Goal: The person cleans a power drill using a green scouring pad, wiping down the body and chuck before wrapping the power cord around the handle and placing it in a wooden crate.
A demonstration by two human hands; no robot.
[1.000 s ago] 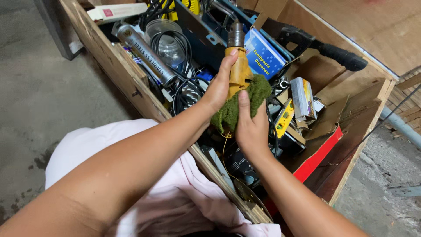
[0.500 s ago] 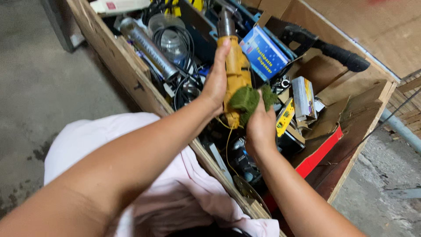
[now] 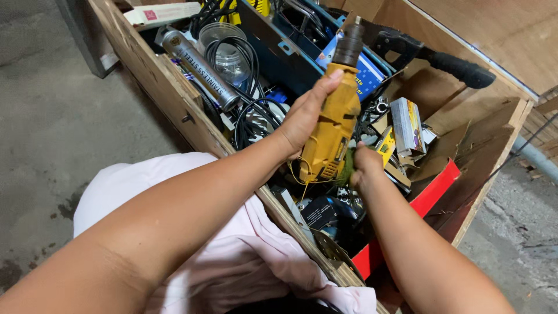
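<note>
Head view, looking down: my left hand point(image 3: 305, 119) is wrapped around the middle of a yellow rotary tool point(image 3: 334, 131), fingers closed on its body, holding it tilted with its dark nose point(image 3: 349, 49) pointing toward the upper centre of the frame. The tool sits just right of centre, lifted above the clutter in a wooden crate point(image 3: 151, 75). My right hand point(image 3: 366, 166) is closed into a tight fist at the tool's lower end, bunched on a green cloth point(image 3: 349, 171) that shows only as a sliver between fist and tool.

Below the tool, in the crate, lie a coil of black cable point(image 3: 244, 104) and a silver spray can point(image 3: 200, 67) toward the upper left, a clear plastic container point(image 3: 224, 43) just beside them, a blue box point(image 3: 366, 75) behind the tool, small cardboard packets point(image 3: 407, 125) to the right, and a black-handled tool point(image 3: 442, 58) at the upper right. A red box point(image 3: 430, 192) rests against the crate's right wall. My pale pink shirt point(image 3: 232, 261) fills the lower centre.
</note>
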